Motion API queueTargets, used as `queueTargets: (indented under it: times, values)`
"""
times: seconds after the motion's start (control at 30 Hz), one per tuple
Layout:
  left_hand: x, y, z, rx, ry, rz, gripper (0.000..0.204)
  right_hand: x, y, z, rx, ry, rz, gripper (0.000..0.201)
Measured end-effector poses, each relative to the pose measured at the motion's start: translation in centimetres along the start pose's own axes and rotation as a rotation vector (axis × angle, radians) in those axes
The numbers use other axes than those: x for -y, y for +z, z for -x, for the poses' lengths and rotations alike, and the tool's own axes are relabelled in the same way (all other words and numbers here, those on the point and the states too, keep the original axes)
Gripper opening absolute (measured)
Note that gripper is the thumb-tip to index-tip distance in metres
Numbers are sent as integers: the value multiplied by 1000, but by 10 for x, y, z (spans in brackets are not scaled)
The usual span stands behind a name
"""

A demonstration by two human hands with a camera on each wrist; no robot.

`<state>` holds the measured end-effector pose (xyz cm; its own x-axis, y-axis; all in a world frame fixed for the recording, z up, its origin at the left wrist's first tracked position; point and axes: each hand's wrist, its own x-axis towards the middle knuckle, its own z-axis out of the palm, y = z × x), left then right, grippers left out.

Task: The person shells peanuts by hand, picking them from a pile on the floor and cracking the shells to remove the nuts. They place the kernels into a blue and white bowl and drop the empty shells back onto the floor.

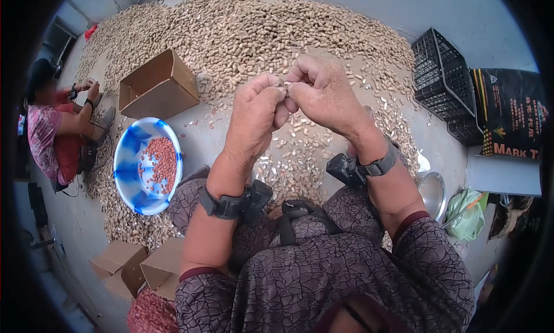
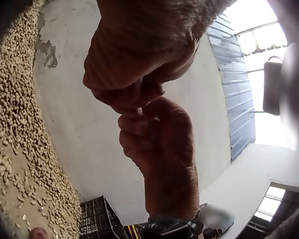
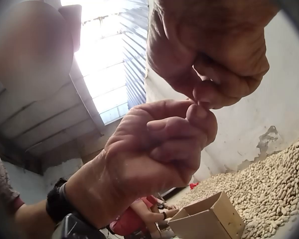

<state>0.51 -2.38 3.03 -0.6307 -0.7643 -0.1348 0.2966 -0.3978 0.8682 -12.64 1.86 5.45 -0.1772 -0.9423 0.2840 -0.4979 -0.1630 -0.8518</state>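
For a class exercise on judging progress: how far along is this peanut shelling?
Done: red kernels lie in the blue-and-white basin, and broken shells lie about.
In hand: the left hand and right hand pinch what looks like a peanut.
Remaining: the large heap of unshelled peanuts, so it looks far from finished.

You see rough, matt tan peanut shells, a matt brown cardboard box, a smooth, glossy blue-and-white plastic basin and black plastic crates.
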Motion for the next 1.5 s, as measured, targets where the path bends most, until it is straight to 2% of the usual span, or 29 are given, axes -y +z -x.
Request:
queueTargets:
  times: [0.03, 0.07, 0.2, 0.27, 0.3, 0.37, 0.4, 0.43, 0.5, 0.53, 0.7, 0.77, 0.83, 0.9, 0.93, 1.0, 1.07, 1.13, 1.2, 1.27, 1.33, 1.4, 1.43, 1.5]
  values:
    - [1, -1, 0, 9, -3, 23, 8, -1, 2, 1, -44, -159, 153, 7]
    - [0, 1, 1, -6, -19, -4, 12, -1, 5, 3, -12, -76, 33, 7]
    - [-1, 0, 2, -56, -125, -207, 14, -5, -2, 1, 20, -138, 98, 8]
    - [-3, -4, 2, -80, -134, -235, 14, -8, -10, 0, 138, -49, 53, 14]
    - [-4, -6, 2, -106, -142, -265, 14, -3, -16, 0, 136, -51, 54, 14]
    - [-6, -8, 4, -96, -126, -242, 14, 13, -28, 0, 441, 441, -12, 32]
    - [-7, -8, 5, -88, -112, -215, 15, 9, -29, 1, 426, 432, -47, 48]
    - [-8, -6, 6, -82, -104, -218, 15, 8, -30, 1, 418, 425, -44, 48]
    - [-12, 1, 9, 104, -187, 62, 22, 8, -31, 1, 342, 533, -155, 51]
    - [-11, 4, 10, 119, -200, 132, 29, 5, -31, 0, 332, 520, -154, 52]
    - [-6, 23, 16, 223, -153, 153, 30, -4, -28, 0, 266, 475, -232, 52]
    - [-1, 34, 17, 82, -18, -44, 29, -3, -25, 0, 227, 528, -320, 53]
    - [11, 33, 14, 98, 32, -87, 30, -1, -24, 0, 222, 514, -323, 54]
    - [18, 33, 13, 69, 116, -396, 34, 0, -22, 0, 218, 501, -327, 54]
    - [14, 37, 15, 50, 105, -488, 34, -2, -19, 0, 175, 511, -333, 55]
    - [17, 37, 15, 25, 158, -552, 32, -6, -11, 0, 92, 485, -317, 60]
    - [16, 38, 15, -1, 210, -619, 31, -2, -11, 2, 98, 505, -285, 62]
    - [12, 38, 14, -51, 69, -354, 23, 0, -10, 2, 105, 523, -254, 64]
    - [15, 36, 12, -56, 72, -301, 20, -3, -6, 2, 101, 459, -391, 67]
    - [14, 34, 11, -61, 77, -251, 17, -12, -3, 0, 68, 383, -373, 66]
    - [7, 32, 12, -45, 36, 68, 13, -10, -6, -2, 37, 305, -356, 64]
    - [3, 25, 7, -86, 100, 90, 13, 0, -19, -1, 99, 447, -432, 51]
    - [1, 21, 5, -128, 158, 116, 13, 3, -23, 0, 101, 440, -435, 51]
    - [1, 15, 4, -126, 190, 118, 13, 9, -27, 1, 175, 355, -387, 37]
